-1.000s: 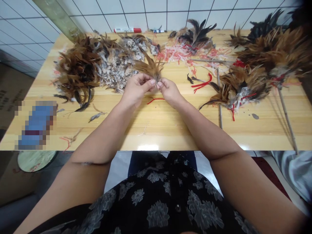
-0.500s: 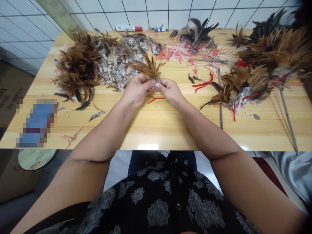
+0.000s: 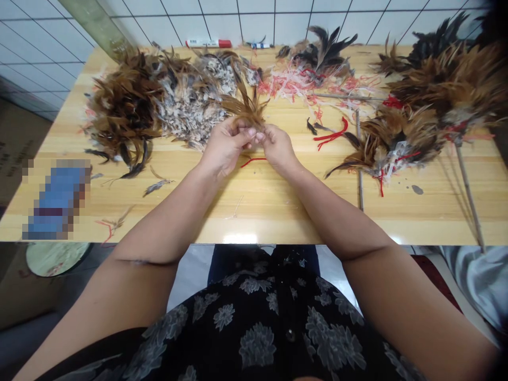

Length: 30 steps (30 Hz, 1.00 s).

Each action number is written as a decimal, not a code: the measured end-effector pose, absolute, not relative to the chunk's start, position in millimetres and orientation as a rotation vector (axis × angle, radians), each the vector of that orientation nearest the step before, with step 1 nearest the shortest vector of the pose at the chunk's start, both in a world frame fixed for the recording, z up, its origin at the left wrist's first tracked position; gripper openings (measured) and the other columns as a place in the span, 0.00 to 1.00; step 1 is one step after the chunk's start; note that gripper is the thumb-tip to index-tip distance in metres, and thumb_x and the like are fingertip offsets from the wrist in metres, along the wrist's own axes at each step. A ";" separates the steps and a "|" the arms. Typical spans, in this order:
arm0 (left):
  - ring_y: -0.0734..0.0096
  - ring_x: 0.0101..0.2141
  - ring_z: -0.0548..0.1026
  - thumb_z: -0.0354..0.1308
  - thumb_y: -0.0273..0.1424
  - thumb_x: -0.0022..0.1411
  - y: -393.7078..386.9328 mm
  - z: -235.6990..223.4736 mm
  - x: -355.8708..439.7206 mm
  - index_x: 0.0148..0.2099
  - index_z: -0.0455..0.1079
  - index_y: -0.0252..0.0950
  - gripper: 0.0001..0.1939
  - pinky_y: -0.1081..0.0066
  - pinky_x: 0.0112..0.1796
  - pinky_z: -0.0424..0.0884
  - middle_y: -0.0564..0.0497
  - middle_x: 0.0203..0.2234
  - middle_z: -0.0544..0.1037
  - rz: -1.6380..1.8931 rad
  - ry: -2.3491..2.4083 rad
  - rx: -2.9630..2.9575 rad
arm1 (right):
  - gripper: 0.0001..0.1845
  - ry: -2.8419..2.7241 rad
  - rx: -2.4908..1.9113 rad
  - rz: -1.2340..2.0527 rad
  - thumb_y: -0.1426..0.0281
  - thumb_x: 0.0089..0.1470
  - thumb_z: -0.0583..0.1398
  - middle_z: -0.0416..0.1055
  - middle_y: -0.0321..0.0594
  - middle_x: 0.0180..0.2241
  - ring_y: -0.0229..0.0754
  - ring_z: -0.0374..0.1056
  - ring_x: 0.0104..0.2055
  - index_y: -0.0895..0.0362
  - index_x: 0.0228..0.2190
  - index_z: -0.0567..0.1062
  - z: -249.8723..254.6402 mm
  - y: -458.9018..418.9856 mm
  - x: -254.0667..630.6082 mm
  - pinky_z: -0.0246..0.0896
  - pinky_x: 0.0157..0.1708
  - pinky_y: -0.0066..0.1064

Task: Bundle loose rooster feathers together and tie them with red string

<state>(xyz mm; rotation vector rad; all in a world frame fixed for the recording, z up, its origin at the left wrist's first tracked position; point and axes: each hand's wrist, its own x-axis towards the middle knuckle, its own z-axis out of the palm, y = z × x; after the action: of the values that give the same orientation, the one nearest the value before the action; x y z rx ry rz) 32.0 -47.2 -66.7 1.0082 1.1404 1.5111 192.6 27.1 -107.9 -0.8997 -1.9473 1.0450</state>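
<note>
Hands meet above the middle of the wooden table [image 3: 278, 206]: the left hand [image 3: 224, 148] and the right hand [image 3: 278, 148] are both pinched shut on the quill ends of a small bundle of brown feathers [image 3: 244, 106], whose tips fan upward and away from the person. Fingertips of the two hands touch each other at the base of the bundle. Just below the hands a short piece of red string [image 3: 254, 160] lies on the table. Left of the hands sits a heap of brown feathers [image 3: 123, 108], and between that heap and the hands a pile of grey-white speckled feathers [image 3: 192, 108]. Right of the hands lies a thicker red cord [image 3: 331, 135], then a partly made feather duster [image 3: 392, 140] on a thin stick [image 3: 359, 180]. Beyond the hands, at the far edge of the table, are a tangle of pink and red string scraps [image 3: 297, 84], dark feathers [image 3: 321, 50] and a red-capped marker [image 3: 208, 43].
</note>
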 end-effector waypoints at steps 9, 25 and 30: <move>0.65 0.36 0.85 0.91 0.27 0.69 -51.4 -62.4 55.9 0.40 0.79 0.39 0.21 0.72 0.34 0.78 0.53 0.33 0.84 1.570 1.222 0.985 | 0.17 -1.968 -1.192 0.721 0.57 0.84 0.61 0.76 0.47 0.50 0.57 0.79 0.64 0.52 0.41 0.76 -96.2 2.1 197.2 0.80 0.71 0.54; 0.70 0.26 0.77 0.84 0.21 0.73 -46.7 -44.6 24.8 0.31 0.74 0.37 0.24 0.73 0.29 0.74 0.55 0.23 0.75 1.485 1.295 0.931 | 0.27 -1.992 -0.882 1.036 0.41 0.79 0.68 0.77 0.44 0.45 0.54 0.76 0.58 0.52 0.44 0.84 -87.5 10.3 202.7 0.76 0.72 0.51; 0.70 0.26 0.76 0.86 0.21 0.71 -46.6 -46.9 12.4 0.30 0.77 0.37 0.23 0.73 0.29 0.75 0.53 0.24 0.76 1.434 1.301 1.011 | 0.35 -1.893 -0.871 1.173 0.33 0.72 0.72 0.78 0.43 0.42 0.51 0.76 0.56 0.54 0.44 0.88 -77.2 13.0 209.9 0.78 0.68 0.48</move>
<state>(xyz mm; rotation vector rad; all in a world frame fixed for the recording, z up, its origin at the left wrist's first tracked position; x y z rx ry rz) 12.4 -46.6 -46.9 1.0114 1.3006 1.4338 209.9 13.0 -77.2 -0.8705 -1.8935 1.1734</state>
